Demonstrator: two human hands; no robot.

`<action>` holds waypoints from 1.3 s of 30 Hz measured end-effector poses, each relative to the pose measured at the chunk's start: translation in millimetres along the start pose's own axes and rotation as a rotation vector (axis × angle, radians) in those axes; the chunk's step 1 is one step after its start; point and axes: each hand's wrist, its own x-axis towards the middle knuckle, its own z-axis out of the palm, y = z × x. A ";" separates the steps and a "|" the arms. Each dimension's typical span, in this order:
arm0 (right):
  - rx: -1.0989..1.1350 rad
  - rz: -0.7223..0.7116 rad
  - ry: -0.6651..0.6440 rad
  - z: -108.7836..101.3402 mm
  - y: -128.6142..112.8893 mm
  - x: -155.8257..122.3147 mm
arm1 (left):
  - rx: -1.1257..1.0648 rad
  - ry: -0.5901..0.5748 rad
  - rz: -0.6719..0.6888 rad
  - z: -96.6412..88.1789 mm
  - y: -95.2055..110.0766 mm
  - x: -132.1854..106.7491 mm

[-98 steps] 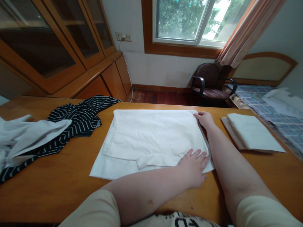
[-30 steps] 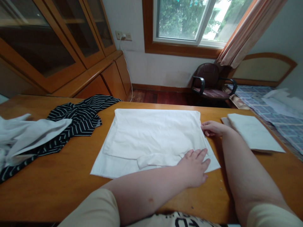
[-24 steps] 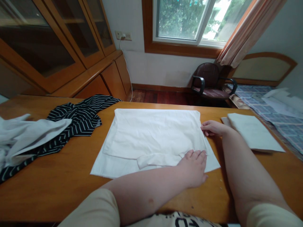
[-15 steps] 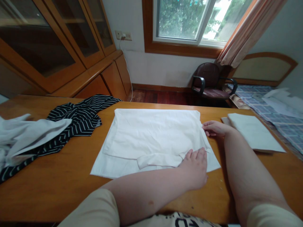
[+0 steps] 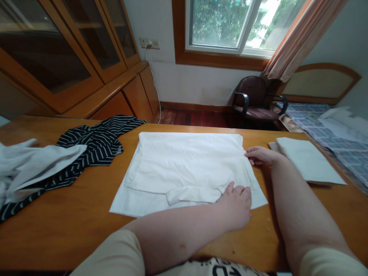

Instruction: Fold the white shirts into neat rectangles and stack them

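A white garment [image 5: 186, 161] lies folded flat on the wooden table in front of me. Its lower layer shows as a wider band along the near side, and a narrow folded strip [image 5: 192, 194] crosses it near the front. My left hand [image 5: 236, 205] reaches across to the near right corner, palm down, its fingers bent onto the fabric. At the right edge, further away, my right hand [image 5: 260, 155] pinches the side of the garment between thumb and fingers. The left fingertips are partly hidden against the cloth.
A black-and-white striped garment [image 5: 94, 142] and a rumpled white cloth [image 5: 34, 165] lie at the left. Beyond my right forearm is a folded pale cloth [image 5: 310, 159]. A chair [image 5: 253, 97], a bed [image 5: 322, 119] and a glass-fronted cabinet [image 5: 94, 73] stand past the table [image 5: 66, 230].
My left hand's fingers have bent in and drawn slightly toward me. My right hand has shifted a little to the left at the garment's edge. The garment lies nearly the same.
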 end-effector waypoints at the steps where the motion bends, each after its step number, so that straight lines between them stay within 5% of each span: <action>1: -0.026 0.004 0.025 1.1 -1.6 0.0 | 0.007 0.007 0.003 0.2 -0.5 -0.1; 5: -0.176 0.045 0.104 8.9 -7.8 2.1 | 0.028 0.021 0.014 0.9 -1.6 -0.1; 11: -0.053 0.051 0.043 14.2 -8.1 4.9 | 0.013 0.006 0.008 3.5 -1.4 0.4; 18: 0.007 0.012 0.540 15.1 -5.9 22.9 | 0.023 0.029 0.020 6.1 -2.5 0.3; 23: 0.128 -0.151 0.530 21.7 -2.7 27.0 | 0.044 0.019 0.028 6.7 -3.0 0.4; 31: -0.540 -0.078 0.870 30.9 -15.3 34.4 | 0.054 0.057 0.037 2.5 -2.7 -0.6; 35: -0.650 -0.041 0.837 29.2 -17.9 30.3 | 0.053 0.085 0.031 3.9 -2.7 -1.2; 39: -0.638 -0.110 0.954 22.4 -21.2 18.2 | 0.049 0.062 0.035 5.0 -2.9 -0.5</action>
